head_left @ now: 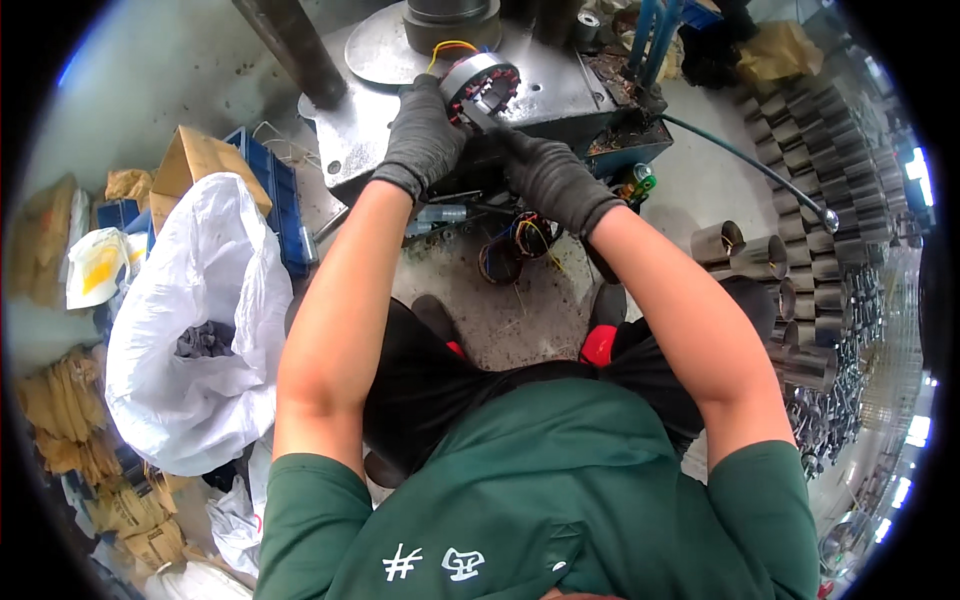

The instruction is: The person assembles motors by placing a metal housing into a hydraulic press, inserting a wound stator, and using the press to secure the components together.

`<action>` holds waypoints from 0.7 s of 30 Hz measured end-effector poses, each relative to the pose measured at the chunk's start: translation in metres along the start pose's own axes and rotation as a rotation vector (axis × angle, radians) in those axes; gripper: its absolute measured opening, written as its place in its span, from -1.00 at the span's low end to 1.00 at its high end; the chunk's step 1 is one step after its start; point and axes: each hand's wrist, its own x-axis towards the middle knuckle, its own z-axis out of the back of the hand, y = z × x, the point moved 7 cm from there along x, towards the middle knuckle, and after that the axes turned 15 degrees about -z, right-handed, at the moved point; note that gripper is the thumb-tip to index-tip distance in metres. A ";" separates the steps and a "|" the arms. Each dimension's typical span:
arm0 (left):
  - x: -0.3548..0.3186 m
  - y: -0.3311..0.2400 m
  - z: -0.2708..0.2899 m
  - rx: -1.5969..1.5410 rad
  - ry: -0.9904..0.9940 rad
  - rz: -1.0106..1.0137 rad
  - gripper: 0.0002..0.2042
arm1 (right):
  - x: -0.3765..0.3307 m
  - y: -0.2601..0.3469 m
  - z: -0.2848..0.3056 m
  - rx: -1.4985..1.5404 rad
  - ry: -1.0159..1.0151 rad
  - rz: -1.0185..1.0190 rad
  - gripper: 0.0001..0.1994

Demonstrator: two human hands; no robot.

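My left hand [425, 130], in a dark grey glove, grips a ring-shaped motor stator [483, 82] with red windings and yellow and blue wires, holding it over the steel press plate [555, 95]. In a matching glove, my right hand [550, 178] holds a thin metal tool [478, 116] whose tip touches the stator's lower edge. A round metal disc [385, 50] with a dark cylinder on it lies just behind the stator.
A white plastic bag [195, 320] holding dark scraps stands at left, beside a blue crate [275, 195] and cardboard boxes [190, 160]. Rows of shiny metal tubes [815, 260] are stacked at right. Two more wound stators [515, 250] lie on the floor between my knees.
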 end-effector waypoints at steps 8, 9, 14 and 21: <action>-0.002 -0.005 -0.003 -0.070 -0.080 -0.034 -0.39 | -0.040 -0.035 -0.002 0.004 -0.003 0.196 -0.56; 0.001 -0.004 0.003 -0.049 -0.013 -0.063 -0.39 | -0.036 -0.022 0.003 0.083 0.044 0.083 -0.55; -0.001 -0.008 0.001 0.024 -0.019 0.002 -0.40 | 0.005 0.005 0.006 0.021 0.092 -0.128 -0.53; -0.003 -0.015 0.008 -0.055 0.032 -0.058 -0.39 | -0.063 -0.038 0.031 0.006 -0.112 0.106 -0.56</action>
